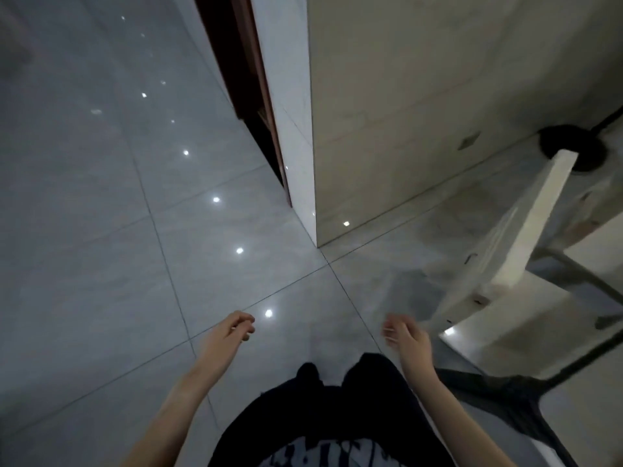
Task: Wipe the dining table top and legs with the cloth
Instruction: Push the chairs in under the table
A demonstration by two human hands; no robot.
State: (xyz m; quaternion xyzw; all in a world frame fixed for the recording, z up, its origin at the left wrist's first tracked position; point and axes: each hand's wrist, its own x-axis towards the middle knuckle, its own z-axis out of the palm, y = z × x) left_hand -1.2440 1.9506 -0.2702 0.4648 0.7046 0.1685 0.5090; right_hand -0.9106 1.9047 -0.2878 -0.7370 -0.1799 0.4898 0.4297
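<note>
Low in the middle of the frame, your two bare forearms reach forward over the pale grey tiled floor [101,230], with your dark trousers [337,409] between them. Your left hand [232,330] sits just left of centre, its fingers loosely curled inward with the tips near the thumb; nothing shows inside that curl. Your right hand [404,335] sits right of centre at about the same height, also half curled and somewhat blurred, and it holds nothing that you can make out. Neither hand touches the floor or any furniture, and the two are well apart from each other.

No cloth shows anywhere in the frame, so you cannot tell where it lies. At the right edge, a transparent glass top [573,348] with a dark rounded rim spreads across the lower right, near your right hand but not touching it. Whether that is the dining table, you cannot tell for sure. Through and beyond it, a pale cream block-like support [526,237] rises toward the upper right, where a round black base [573,146] sits on the floor beside the wall.

A beige wall [438,96] fills the upper right of the frame, meeting a white corner post [290,112] at the centre top. Just left of that, a dark brown door frame [246,85] runs diagonally. Small bright light reflections dot the glossy tiles from the upper left down to a spot between your hands.
</note>
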